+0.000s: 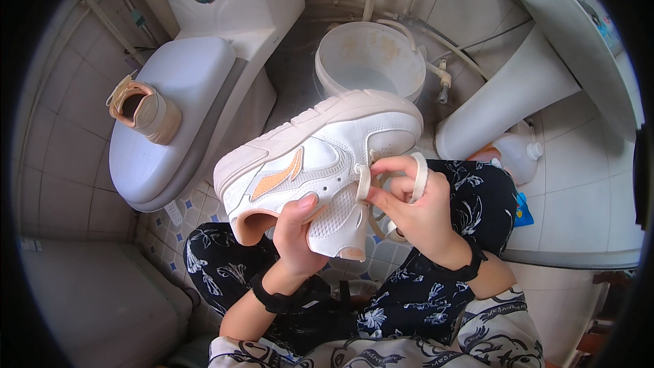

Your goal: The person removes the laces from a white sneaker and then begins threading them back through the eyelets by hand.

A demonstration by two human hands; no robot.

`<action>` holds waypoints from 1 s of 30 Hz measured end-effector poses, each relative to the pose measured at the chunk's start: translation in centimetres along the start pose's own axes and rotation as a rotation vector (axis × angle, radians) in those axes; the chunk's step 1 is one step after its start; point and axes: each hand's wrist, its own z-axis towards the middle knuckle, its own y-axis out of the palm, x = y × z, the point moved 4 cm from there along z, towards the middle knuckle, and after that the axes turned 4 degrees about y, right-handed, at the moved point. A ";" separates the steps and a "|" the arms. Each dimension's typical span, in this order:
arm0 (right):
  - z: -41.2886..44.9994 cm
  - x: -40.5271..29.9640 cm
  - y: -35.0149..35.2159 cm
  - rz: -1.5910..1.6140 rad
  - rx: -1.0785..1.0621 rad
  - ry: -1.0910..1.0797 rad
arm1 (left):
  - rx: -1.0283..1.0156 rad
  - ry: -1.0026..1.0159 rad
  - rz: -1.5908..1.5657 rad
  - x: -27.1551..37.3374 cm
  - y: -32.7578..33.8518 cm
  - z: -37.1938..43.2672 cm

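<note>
A white sneaker (327, 163) with an orange side emblem and a thick pale sole is held on its side above my lap. My left hand (299, 237) grips it near the ankle opening, thumb on the upper. At the front eyelets, my right hand (419, 202) pinches a flat cream shoelace (363, 182) between thumb and forefinger. A loop of that lace passes around my right fingers, and more of it hangs below. The lace is out of several upper eyelets. The toe points up and right.
A second sneaker (148, 110) stands on the closed toilet lid (189, 71) at left. Beyond the held shoe is a white bucket (370, 56) containing water. A sink pedestal (506, 97), a valve (443, 82) and a plastic jug (516, 153) are to the right. At lower left is a grey bin-like box (102, 301).
</note>
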 end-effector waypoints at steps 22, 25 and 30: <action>0.0 0.8 0.4 0.122 -0.291 0.205 | 0.025 -0.011 0.054 -0.4 -0.2 -0.1; -0.4 0.4 0.6 0.054 -0.403 0.192 | 0.102 0.032 -0.016 0.5 -0.5 0.6; -2.2 -0.6 1.4 -0.007 -0.888 0.032 | 0.045 0.149 -0.080 1.8 -1.0 1.7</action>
